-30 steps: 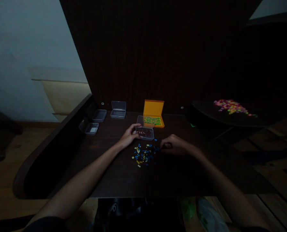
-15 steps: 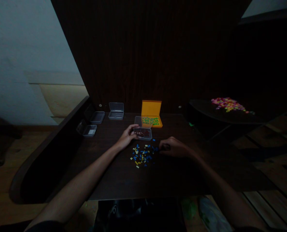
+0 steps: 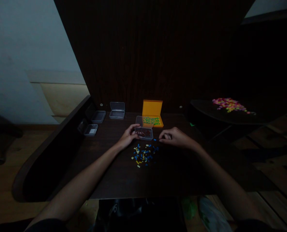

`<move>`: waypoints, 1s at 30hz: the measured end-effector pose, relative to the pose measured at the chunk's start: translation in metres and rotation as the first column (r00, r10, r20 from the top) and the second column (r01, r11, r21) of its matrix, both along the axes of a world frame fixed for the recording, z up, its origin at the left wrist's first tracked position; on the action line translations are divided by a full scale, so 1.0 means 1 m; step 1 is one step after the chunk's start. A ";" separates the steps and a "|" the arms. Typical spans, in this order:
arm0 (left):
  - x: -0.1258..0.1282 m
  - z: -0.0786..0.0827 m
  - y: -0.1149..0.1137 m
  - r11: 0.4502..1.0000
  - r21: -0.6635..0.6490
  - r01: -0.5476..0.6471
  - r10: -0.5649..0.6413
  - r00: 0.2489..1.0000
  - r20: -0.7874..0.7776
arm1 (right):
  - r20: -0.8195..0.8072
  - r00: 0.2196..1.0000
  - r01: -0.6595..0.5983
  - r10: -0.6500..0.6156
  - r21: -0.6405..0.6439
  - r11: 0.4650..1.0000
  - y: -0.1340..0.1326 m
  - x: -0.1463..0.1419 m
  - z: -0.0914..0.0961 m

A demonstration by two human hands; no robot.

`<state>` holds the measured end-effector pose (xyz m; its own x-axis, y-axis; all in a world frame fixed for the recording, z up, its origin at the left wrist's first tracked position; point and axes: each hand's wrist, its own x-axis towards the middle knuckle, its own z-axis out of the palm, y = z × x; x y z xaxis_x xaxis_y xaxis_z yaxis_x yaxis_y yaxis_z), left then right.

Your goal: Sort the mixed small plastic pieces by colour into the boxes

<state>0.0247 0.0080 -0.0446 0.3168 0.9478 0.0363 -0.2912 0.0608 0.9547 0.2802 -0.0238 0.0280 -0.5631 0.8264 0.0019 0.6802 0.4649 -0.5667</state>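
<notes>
My left hand point(image 3: 128, 136) rests on the dark table point(image 3: 124, 174) with its fingers curled against the left side of a small clear box point(image 3: 144, 132) that holds dark red pieces. My right hand point(image 3: 173, 137) hovers just right of that box, fingers pinched together; what they hold is too small and dark to make out. Below both hands lies a scatter of small blue and yellow pieces point(image 3: 143, 154). Behind the clear box stands an open orange case point(image 3: 152, 116) with green pieces in it.
Three more clear boxes lie at the back left: one point(image 3: 117, 110) in the middle, one point(image 3: 98, 116) beside it and one point(image 3: 90, 129) near the table's raised left edge. A pile of pink and yellow pieces point(image 3: 228, 105) sits on a dark round surface at right.
My right hand has lifted away from the blue and yellow scatter and moved up towards the clear box. My left hand has stayed at the box.
</notes>
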 end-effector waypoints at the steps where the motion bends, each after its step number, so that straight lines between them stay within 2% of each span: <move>1: 0.000 0.000 0.000 1.000 -0.004 -0.004 0.004 1.000 0.003 | -0.005 1.000 0.000 0.000 0.018 1.000 0.003 -0.004 0.003; 5: 0.000 0.000 0.001 1.000 -0.016 -0.008 0.007 1.000 -0.003 | 0.022 0.999 -0.041 0.040 0.058 0.997 0.019 -0.022 0.009; 13: 0.000 -0.001 0.001 1.000 -0.012 0.006 -0.006 1.000 -0.002 | 0.171 0.979 -0.118 0.114 0.008 0.993 0.049 -0.042 0.010; 19: -0.001 -0.002 0.001 1.000 -0.002 0.000 0.000 1.000 0.004 | 0.263 0.951 -0.150 0.160 -0.057 0.987 0.052 -0.054 0.009; 26: -0.001 -0.003 0.001 1.000 0.003 -0.009 0.009 1.000 0.009 | 0.317 0.937 -0.158 0.147 0.007 0.987 0.054 -0.054 0.003; 30: -0.001 -0.003 0.001 1.000 0.004 -0.013 0.013 1.000 0.005 | 0.341 0.935 -0.118 0.101 0.030 0.993 0.053 -0.054 0.004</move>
<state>0.0239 0.0091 -0.0480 0.3043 0.9516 0.0420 -0.2971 0.0530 0.9534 0.2267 0.0294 0.0317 -0.6244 0.7634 -0.1654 0.7711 0.5686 -0.2866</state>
